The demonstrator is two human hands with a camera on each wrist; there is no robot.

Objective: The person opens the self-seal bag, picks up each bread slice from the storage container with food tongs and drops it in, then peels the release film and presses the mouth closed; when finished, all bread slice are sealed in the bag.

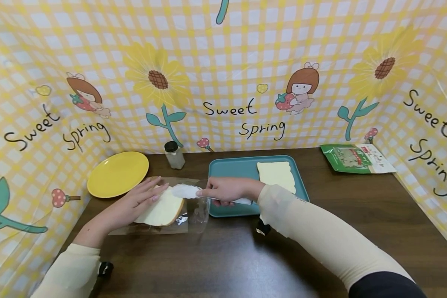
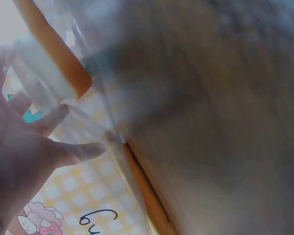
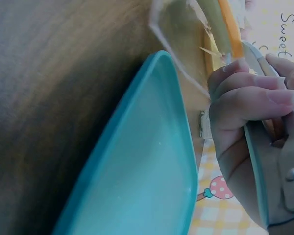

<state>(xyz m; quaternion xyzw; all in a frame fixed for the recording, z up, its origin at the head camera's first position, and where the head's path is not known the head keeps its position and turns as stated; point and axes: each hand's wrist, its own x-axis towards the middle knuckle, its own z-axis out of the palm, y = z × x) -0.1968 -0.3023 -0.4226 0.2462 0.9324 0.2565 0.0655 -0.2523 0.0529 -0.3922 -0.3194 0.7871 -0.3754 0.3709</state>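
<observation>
My left hand (image 1: 134, 205) rests with straight fingers on the upper left of a bread slice (image 1: 160, 209). That slice lies on a clear plastic bag (image 1: 197, 219), its brown crust (image 2: 63, 54) showing along the edge in the left wrist view. In my right hand (image 1: 227, 188) I grip a knife, its broad pale blade (image 1: 186, 191) over the slice's upper right edge. The handle (image 3: 264, 166) runs back through the curled fingers in the right wrist view. Another pale slice (image 1: 277, 176), without brown crust, sits on the blue tray (image 1: 238, 165) behind the right forearm.
Back left stands a yellow plate (image 1: 117, 174), beside a small black-capped jar (image 1: 175, 156). A green and white packet (image 1: 357, 158) lies at the back right. The brown table (image 1: 193, 265) is bordered by a checked cloth (image 1: 223, 62) at the back and sides.
</observation>
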